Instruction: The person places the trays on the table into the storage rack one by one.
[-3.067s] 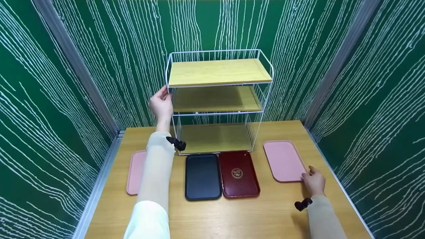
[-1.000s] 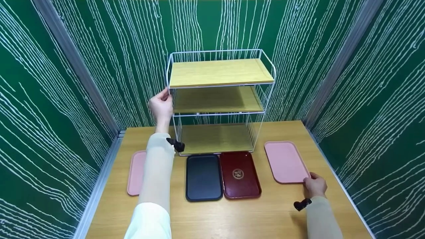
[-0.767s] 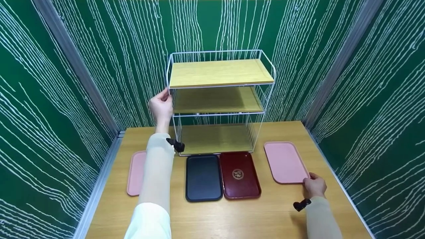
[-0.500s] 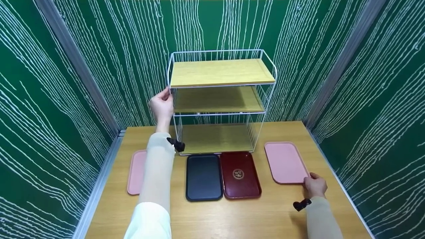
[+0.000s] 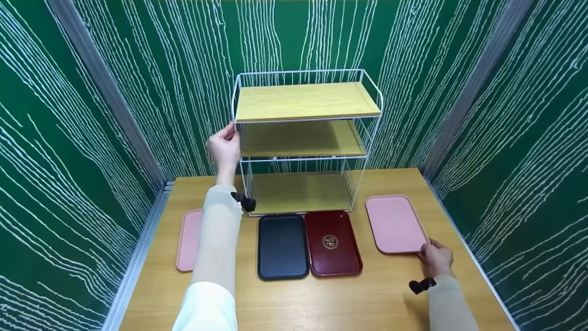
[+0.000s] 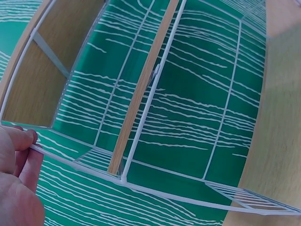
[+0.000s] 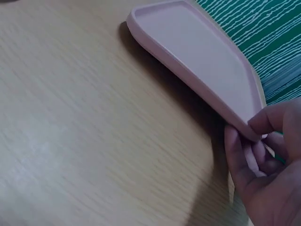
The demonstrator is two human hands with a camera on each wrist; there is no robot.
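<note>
My left hand pinches the left front upright of a white wire rack with three wooden shelves. In the left wrist view its fingers are curled about the thin white bar. At the right, my right hand grips the near right corner of a pink tray. Seen from the right wrist, the thumb lies on the rim and the other fingers are under that corner; a shadow runs beneath the tray edge. Whether the whole tray is off the table cannot be told.
A black tray and a dark red tray with a gold emblem lie side by side before the rack. Another pink tray is partly hidden by my left arm. Green patterned walls enclose the wooden table.
Since the first frame, my right hand has closed on the pink tray's corner. Over the last half second, the tray and hand have shifted very slightly. The left hand stays on the rack.
</note>
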